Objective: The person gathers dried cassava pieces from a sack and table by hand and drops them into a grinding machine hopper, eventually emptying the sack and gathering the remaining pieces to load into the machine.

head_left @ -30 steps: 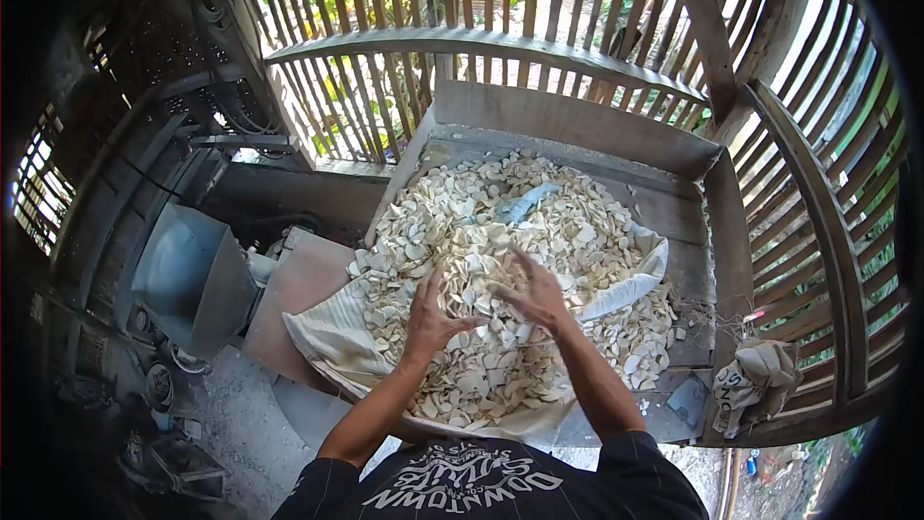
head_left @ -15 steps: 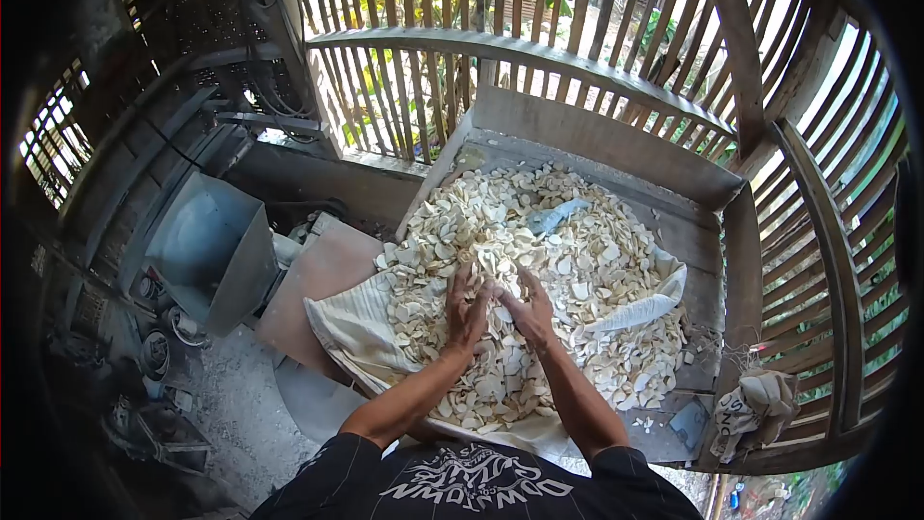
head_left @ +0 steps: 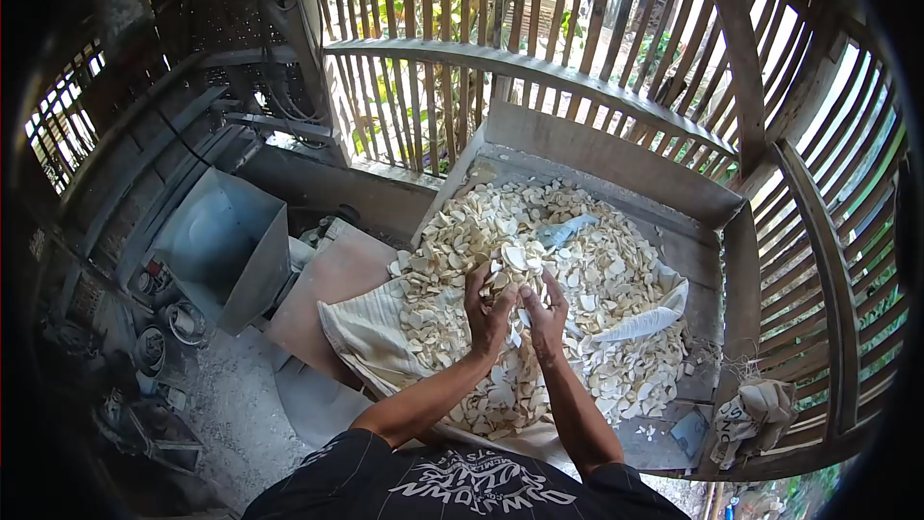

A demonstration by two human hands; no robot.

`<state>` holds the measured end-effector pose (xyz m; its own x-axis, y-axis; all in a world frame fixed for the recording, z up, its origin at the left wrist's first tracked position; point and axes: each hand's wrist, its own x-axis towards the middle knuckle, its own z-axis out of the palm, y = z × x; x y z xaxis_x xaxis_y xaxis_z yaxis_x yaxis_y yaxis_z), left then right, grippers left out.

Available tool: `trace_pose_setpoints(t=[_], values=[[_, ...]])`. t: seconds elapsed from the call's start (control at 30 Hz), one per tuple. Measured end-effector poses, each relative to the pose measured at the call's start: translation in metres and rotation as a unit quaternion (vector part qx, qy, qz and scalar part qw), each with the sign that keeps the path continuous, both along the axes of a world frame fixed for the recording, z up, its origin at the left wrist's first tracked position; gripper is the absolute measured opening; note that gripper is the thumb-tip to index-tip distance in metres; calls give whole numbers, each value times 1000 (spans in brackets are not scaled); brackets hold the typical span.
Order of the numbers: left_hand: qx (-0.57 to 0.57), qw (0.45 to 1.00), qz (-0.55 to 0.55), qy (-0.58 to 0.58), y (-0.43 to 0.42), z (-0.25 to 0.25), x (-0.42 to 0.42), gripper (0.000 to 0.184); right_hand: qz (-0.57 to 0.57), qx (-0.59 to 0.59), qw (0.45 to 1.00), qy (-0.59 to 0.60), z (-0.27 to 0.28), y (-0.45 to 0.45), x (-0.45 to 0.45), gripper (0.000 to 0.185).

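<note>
Arms point(head_left: 579, 412) outstretched — left hand point(head_left: 488, 320) and right hand point(head_left: 547, 320) cupped around pale chips point(head_left: 515, 258).

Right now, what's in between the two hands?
In the head view, a cupped bunch of pale slices sits between the left hand and the right hand, with the bigger pile around them.

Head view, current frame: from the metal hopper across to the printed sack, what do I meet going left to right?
Metal hopper → reddish board → left hand → cupped pale slices → right hand → printed sack.
</note>
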<state>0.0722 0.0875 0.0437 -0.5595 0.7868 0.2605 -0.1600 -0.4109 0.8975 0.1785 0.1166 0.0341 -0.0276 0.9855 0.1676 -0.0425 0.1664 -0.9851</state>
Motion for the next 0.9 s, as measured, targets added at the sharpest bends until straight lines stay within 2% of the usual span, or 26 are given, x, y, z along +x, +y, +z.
trace_pose_setpoints(t=[0.1,0.13,0.27,0.4,0.5,0.6,0.7,0.77,0.8,0.83,0.9], values=[[16,999,-26,-45,-8,20,-5,52,-2,25,1000,5,10,-3,-7,70],[29,999,-15,-15,-8,22,-9,53,-8,34,999,6,13,-4,-10,70],[52,998,-15,-16,-6,27,-23,55,-6,60,998,0,24,-4,-20,73],[75,995,-23,-65,-10,44,-38,58,9,86,996,12,51,-8,-41,70],[102,994,21,-17,-9,61,-59,53,6,117,993,6,69,-8,-63,66],[140,989,40,-1,-12,81,-88,50,67,121,989,53,95,-9,-91,66],[178,983,52,-9,-24,113,-130,50,146,123,974,119,125,-7,-140,64],[215,970,114,23,-26,129,-172,49,159,165,968,100,138,3,-182,65],[236,966,104,-3,-47,162,-184,50,179,171,963,104,153,-2,-208,65],[237,964,121,-1,-51,171,-207,50,198,177,958,107,169,-8,-233,65],[241,952,183,47,-68,195,-254,44,231,184,950,105,198,-20,-284,66]])
